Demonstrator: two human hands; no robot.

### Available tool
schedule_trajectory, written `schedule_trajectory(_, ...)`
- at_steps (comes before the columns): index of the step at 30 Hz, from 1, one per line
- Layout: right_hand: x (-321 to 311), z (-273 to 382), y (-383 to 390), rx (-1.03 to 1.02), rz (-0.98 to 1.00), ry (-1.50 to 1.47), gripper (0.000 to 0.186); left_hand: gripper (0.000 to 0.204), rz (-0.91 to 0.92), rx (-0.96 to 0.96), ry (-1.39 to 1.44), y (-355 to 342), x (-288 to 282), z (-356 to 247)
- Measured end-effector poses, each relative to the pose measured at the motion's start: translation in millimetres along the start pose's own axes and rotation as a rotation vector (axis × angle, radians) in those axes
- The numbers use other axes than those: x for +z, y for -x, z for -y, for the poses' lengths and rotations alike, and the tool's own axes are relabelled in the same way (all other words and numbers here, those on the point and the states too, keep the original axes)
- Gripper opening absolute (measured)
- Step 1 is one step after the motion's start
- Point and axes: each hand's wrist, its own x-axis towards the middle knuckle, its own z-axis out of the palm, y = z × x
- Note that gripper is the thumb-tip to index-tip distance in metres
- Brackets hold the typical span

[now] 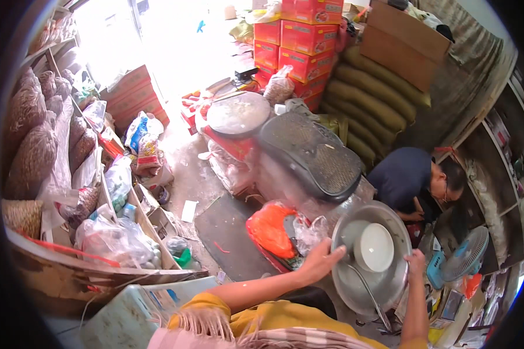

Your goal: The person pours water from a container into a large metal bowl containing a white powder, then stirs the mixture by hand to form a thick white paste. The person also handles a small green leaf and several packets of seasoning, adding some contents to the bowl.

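A wide steel basin [346, 291] holds a white bowl [376, 247] and a long-handled metal utensil [370, 299]. My left hand [326, 256] is at the basin's left rim, thumb over the edge, its other fingers partly hidden. My right hand [414, 264] grips the right rim. Left of the basin lies an orange plastic bag [271, 232], with a crumpled clear bag [311, 230] beside it.
Filled bags [32, 157] crowd left shelving; red cartons [305, 61] and green sacks [370, 93] are stacked behind a dark padded seat [308, 157] and round board [239, 113]. A person [399, 180] bends at the right, near a fan [466, 250].
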Motion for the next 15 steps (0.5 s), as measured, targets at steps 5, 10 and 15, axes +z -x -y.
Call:
schedule_trajectory(5, 181.3, 84.4, -75.5, -0.234, 0.207, 0.051, 0.017, 0.034, -0.342, 0.054, -0.088, -33.5, -143.6, 6.4)
schedule_trajectory(10, 360.0, 170.3, -100.7, -0.215, 0.234, 0.221, 0.019, 0.031, -0.571, 0.063, 0.104, -71.2, -277.0, 14.1)
schedule_trajectory(15, 518.9, 219.4, -118.9, -0.17, 0.272, 0.097, 0.019, 0.035, -0.572, -0.078, 0.17, -133.6, -426.4, 23.3)
